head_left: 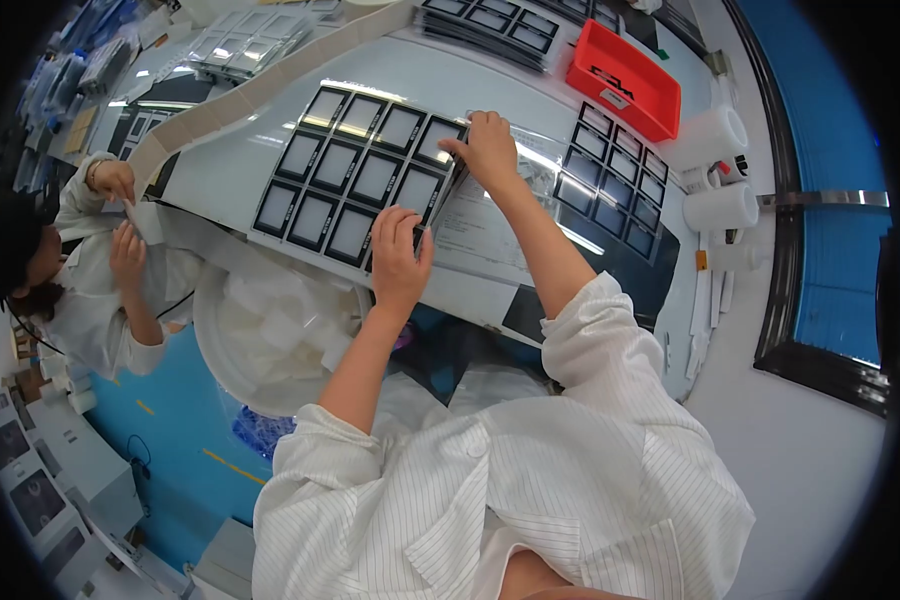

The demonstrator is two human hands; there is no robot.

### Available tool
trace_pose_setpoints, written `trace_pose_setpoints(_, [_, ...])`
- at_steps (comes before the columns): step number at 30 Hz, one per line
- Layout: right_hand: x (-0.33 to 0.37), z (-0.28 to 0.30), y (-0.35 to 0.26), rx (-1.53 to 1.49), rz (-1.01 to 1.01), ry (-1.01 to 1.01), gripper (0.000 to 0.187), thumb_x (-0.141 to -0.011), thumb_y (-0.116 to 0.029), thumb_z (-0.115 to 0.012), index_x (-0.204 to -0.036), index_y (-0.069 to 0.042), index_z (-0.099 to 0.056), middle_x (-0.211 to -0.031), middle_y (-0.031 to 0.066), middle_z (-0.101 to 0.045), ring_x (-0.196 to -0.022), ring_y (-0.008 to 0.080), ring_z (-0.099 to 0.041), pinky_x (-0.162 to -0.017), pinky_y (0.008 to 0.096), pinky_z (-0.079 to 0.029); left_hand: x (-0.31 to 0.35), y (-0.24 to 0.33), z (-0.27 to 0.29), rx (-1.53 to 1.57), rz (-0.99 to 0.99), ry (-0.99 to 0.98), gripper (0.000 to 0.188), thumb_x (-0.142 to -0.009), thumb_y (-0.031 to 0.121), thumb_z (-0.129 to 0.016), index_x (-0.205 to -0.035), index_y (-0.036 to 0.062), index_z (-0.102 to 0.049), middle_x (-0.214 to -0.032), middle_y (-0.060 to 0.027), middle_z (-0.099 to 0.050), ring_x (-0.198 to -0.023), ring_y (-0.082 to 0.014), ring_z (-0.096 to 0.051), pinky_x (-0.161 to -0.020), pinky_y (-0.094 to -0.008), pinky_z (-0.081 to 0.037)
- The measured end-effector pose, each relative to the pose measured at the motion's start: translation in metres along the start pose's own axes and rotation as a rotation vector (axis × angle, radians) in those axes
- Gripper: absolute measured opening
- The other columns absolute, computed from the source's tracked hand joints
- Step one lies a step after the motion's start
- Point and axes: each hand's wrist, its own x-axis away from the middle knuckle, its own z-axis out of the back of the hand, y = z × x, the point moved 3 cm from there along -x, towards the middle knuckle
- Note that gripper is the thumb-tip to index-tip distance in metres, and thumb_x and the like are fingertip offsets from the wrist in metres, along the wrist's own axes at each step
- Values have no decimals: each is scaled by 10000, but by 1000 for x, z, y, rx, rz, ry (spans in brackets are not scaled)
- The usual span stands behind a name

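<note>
A flat sheet of black-framed, pale square panels (pixel 345 168) lies on the white table, slightly turned. At its near right corner is my left hand (pixel 400 262), fingers bent over the edge and the thumb a little apart. My right hand (pixel 490 152) grips the sheet's far right corner between thumb and fingers. The undersides of both grips are hidden. Just right of the sheet, a clear film over a printed paper (pixel 480 235) lies partly under my right forearm. Farther right, a second sheet of framed panels (pixel 610 180) rests on a dark mat (pixel 630 275).
A red bin (pixel 625 85) holding small black pieces stands at the back right, near white rolls (pixel 720 207). Stacked panel sheets (pixel 490 30) lie at the back. A beige strip divider (pixel 260 85) crosses the table's left. A co-worker (pixel 90 260) sits left, beside a white tub (pixel 210 340).
</note>
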Motion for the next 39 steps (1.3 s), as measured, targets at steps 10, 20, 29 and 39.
trace_pose_setpoints(10, [-8,17,-17,27,-51,-93,583,-635,-391,-822,-885,52,-538,-846,204,-629,-819,353,-627,-682,389,-518,3,1,1,-80,48,-23,361,-707,78,-745,-1022,40,-572,-1095,-108,-544,-1101,-322,-478,-940,-419,-396])
trace_pose_setpoints(20, [-3,-14,34,-1005,-513,-262,553,-777,-207,-765,-1143,98,-485,-796,93,-642,-630,156,-621,-553,273,-513,9,-3,-5,52,84,54,304,-725,51,-734,-999,63,-603,-1089,-73,-557,-1055,-293,-494,-913,-400,-407])
trace_pose_setpoints(29, [60,26,-22,-971,-475,-513,292,-831,-251,-703,-748,13,-609,-634,74,-627,-472,131,-559,-432,259,-443,13,-3,-2,26,-28,109,262,-713,17,-721,-949,59,-615,-1036,-70,-580,-1008,-277,-521,-887,-391,-416])
trace_pose_setpoints(39, [63,7,-8,-406,-237,-235,577,-677,-339,-836,-985,2,-487,-769,80,-599,-665,169,-605,-575,314,-495,-18,-34,24,234,293,166,151,-788,113,-705,-908,48,-643,-900,-66,-634,-867,-239,-579,-786,-340,-451])
